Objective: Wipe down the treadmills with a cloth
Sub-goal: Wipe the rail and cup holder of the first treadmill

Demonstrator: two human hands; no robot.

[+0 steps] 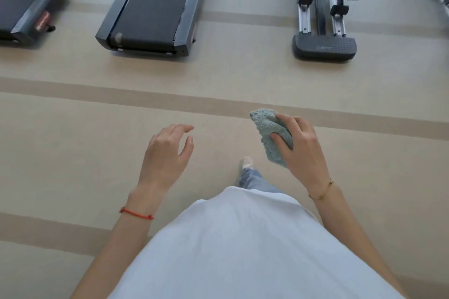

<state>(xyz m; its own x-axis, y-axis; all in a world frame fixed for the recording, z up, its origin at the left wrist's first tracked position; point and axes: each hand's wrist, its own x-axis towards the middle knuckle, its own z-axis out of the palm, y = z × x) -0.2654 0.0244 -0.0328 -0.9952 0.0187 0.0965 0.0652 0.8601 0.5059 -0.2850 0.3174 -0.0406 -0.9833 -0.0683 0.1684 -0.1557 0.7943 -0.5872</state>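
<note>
Two dark treadmills lie ahead on the floor: one treadmill [155, 5] at top centre, showing its black belt and grey side rails, and a second treadmill [26, 0] at top left, partly cut off. My right hand [300, 145] grips a bunched pale green cloth [268, 128] in the air, well short of the machines. My left hand [167, 150] hangs in front of me with loosely curled fingers and holds nothing. Both hands are over bare floor, about a stride from the treadmills' rear ends.
An elliptical machine [324, 19] with black pedals and silver rails stands at top right. The beige floor [73, 141] has darker stripes running across. My foot [247, 164] steps forward below the hands. Another machine's edge shows at the far right.
</note>
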